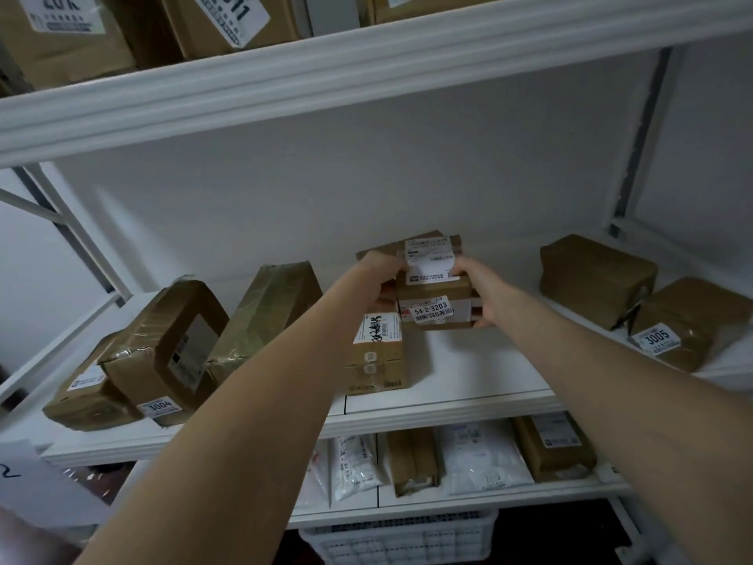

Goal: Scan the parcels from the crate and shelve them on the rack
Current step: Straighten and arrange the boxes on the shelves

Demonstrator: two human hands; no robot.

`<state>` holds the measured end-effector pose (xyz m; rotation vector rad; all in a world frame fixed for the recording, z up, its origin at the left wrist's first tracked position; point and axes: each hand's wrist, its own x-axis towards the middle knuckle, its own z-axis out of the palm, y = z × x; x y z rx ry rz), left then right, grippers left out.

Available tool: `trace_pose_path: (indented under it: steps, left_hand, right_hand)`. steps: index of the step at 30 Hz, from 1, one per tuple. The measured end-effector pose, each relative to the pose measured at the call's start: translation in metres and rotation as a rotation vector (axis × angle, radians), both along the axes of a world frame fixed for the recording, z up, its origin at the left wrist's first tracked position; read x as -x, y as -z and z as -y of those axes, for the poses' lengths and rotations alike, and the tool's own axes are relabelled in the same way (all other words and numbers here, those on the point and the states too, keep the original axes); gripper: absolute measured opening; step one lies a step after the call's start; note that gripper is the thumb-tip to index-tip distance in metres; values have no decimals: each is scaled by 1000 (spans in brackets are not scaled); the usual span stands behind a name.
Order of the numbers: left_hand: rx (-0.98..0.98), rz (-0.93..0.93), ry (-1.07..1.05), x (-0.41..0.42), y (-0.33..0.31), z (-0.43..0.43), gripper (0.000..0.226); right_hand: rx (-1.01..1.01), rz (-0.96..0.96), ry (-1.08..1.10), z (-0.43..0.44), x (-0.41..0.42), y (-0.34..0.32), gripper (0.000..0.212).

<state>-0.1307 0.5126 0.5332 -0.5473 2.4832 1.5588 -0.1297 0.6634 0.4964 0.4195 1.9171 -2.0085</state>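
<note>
Parcel (434,293) between left hand (381,271) and right hand (481,291), above rack shelf (468,373)

A white sheet (36,487) bearing black scribble sits lower left.

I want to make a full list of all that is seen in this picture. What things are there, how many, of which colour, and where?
held parcel: 1, brown with white labels, above the middle shelf
shelved parcels: 6, brown, middle shelf, three left, one centre, two right
upper parcels: at least 3, brown, top shelf
bags: at least 2, white, lower shelf
lower parcels: 2, brown, lower shelf
crate: 1, white, below the lower shelf
rack: 1, white, facing the person
left hand: 1, grips the held parcel's left side
right hand: 1, grips its right side
</note>
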Motion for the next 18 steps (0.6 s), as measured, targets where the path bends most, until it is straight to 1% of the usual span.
trace_pose_path:
  steps: [4,7,10,13,16,18]
  left_hand:
    - [46,52,104,2,17,-19,18]
    - [51,134,150,2,31,-26,22]
    - [63,185,163,3,40,-25,26]
    - [77,216,175,4,46,-22,30]
    - [97,236,187,3,51,-21,36]
    - [103,238,193,4,54,-19,37]
  right_hand:
    - [-41,40,43,-19,-2,13,6]
    - [-104,85,21,-25,-5,27,11]
    - [-130,111,-4,-21,-9,34,7]
    - [-182,101,-18,-14,-7,41,13]
    - [-240,103,-25,-9,-8,44,14]
    - [-275,108,-37,-7,-7,46,23]
